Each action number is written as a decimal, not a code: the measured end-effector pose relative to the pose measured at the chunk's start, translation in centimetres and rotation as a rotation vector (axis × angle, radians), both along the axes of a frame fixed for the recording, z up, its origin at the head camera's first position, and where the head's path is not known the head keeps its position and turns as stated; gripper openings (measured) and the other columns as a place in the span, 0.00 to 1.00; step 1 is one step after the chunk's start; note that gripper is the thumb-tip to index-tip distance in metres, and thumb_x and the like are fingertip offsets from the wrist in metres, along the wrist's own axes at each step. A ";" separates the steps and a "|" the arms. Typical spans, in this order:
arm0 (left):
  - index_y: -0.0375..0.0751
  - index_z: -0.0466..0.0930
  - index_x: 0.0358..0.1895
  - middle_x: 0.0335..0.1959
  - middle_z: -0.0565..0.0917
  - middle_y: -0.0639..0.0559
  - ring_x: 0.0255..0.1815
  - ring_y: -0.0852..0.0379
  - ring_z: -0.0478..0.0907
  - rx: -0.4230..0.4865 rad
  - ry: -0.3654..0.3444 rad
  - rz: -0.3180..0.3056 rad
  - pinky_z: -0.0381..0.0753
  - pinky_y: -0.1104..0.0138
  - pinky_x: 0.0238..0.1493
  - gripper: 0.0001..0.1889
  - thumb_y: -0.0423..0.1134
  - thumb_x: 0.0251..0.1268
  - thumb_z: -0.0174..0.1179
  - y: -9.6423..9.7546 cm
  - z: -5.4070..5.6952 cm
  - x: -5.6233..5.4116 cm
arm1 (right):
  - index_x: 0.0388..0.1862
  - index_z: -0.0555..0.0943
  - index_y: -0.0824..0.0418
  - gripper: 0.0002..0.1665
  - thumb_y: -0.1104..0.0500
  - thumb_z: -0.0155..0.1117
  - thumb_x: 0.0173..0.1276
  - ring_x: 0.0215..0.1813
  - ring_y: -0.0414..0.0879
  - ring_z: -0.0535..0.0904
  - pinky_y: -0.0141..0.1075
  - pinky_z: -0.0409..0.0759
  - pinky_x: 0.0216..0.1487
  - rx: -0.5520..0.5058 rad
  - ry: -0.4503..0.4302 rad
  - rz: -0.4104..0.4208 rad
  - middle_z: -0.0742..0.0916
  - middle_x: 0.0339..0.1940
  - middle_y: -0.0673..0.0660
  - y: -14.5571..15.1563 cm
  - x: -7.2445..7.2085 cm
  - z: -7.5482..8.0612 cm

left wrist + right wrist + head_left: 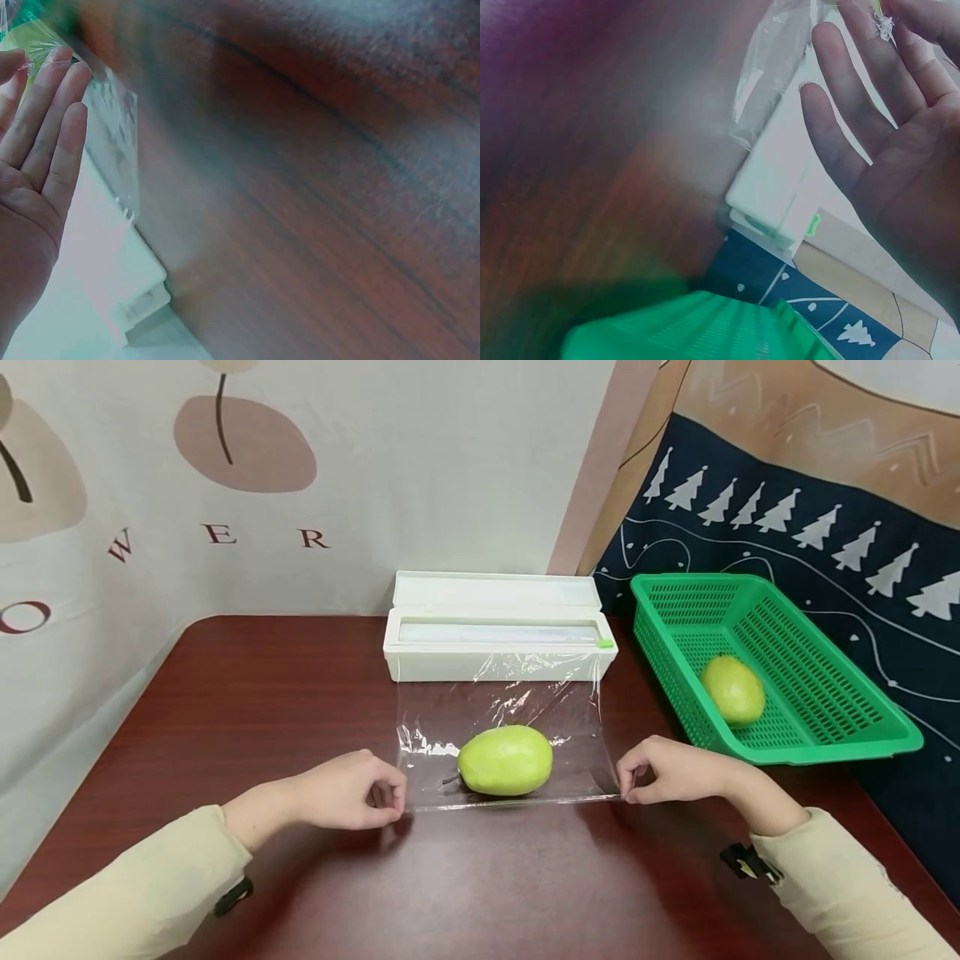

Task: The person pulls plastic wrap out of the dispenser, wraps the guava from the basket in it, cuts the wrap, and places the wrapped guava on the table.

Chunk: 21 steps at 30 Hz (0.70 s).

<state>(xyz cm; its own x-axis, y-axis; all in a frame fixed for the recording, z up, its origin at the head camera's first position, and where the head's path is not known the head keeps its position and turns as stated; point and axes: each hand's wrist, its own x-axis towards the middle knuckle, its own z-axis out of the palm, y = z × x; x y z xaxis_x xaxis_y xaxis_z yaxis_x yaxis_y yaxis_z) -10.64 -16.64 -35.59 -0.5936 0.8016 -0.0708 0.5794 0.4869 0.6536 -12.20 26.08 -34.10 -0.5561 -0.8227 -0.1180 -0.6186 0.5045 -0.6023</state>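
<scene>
Pinching the two near corners of the cling film sheet [501, 727]: left hand [347, 791] at the left corner, thumb and fingertips closed on the film; right hand [670, 771] at the right corner, gripping likewise; both hands low over the tabletop [247, 693], toward its near edge; film drawn out flat from the white dispenser box [498, 639], still joined to it; box set at the middle of the far edge, lid raised; green mango [506, 760] lying on the film, close to the film's near edge, between the hands and apart from both; green basket [840, 727] placed at the far right corner of the tabletop, overhanging the right edge; second mango [732, 690] resting inside the basket; blurred in the wrist views, only palms, film and box edge made out there.
</scene>
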 end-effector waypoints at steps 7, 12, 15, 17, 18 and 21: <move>0.53 0.77 0.23 0.23 0.82 0.63 0.27 0.74 0.76 0.008 0.050 0.039 0.78 0.75 0.33 0.09 0.34 0.56 0.61 0.0 0.4 -0.3 | 0.23 0.80 0.56 0.08 0.69 0.63 0.55 0.29 0.28 0.73 0.33 0.79 0.34 -0.015 -0.007 -0.035 0.81 0.22 0.41 0.2 -0.7 0.8; 0.53 0.77 0.23 0.22 0.82 0.64 0.27 0.74 0.76 0.014 0.089 0.063 0.78 0.74 0.33 0.08 0.34 0.56 0.61 0.0 0.7 -0.4 | 0.23 0.80 0.55 0.08 0.68 0.63 0.56 0.29 0.29 0.73 0.32 0.79 0.33 -0.012 -0.003 -0.052 0.82 0.23 0.41 0.2 -1.0 1.3; 0.52 0.77 0.24 0.22 0.82 0.64 0.27 0.75 0.76 0.015 0.117 0.082 0.77 0.74 0.33 0.08 0.35 0.56 0.61 0.1 0.8 -0.5 | 0.23 0.80 0.55 0.08 0.67 0.63 0.57 0.29 0.29 0.73 0.31 0.78 0.34 -0.004 0.003 -0.075 0.82 0.23 0.43 0.2 -1.2 1.5; 0.53 0.77 0.24 0.22 0.81 0.66 0.26 0.75 0.75 0.017 0.136 0.094 0.77 0.74 0.32 0.07 0.35 0.56 0.61 0.1 0.8 -0.7 | 0.23 0.80 0.55 0.08 0.67 0.63 0.58 0.29 0.30 0.73 0.30 0.78 0.35 -0.004 0.008 -0.095 0.82 0.23 0.43 0.2 -1.3 1.6; 0.53 0.77 0.24 0.22 0.81 0.67 0.26 0.75 0.75 0.020 0.146 0.099 0.77 0.74 0.32 0.07 0.35 0.56 0.61 0.1 0.8 -0.7 | 0.23 0.80 0.55 0.08 0.66 0.64 0.58 0.29 0.30 0.73 0.30 0.78 0.35 -0.007 0.011 -0.105 0.82 0.23 0.43 0.2 -1.4 1.6; 0.54 0.77 0.23 0.22 0.79 0.69 0.26 0.75 0.75 0.032 0.168 0.117 0.77 0.74 0.32 0.08 0.35 0.56 0.61 0.0 0.8 -1.1 | 0.23 0.80 0.56 0.07 0.66 0.64 0.58 0.30 0.31 0.74 0.29 0.78 0.36 -0.014 0.023 -0.144 0.81 0.23 0.42 0.2 -1.6 1.7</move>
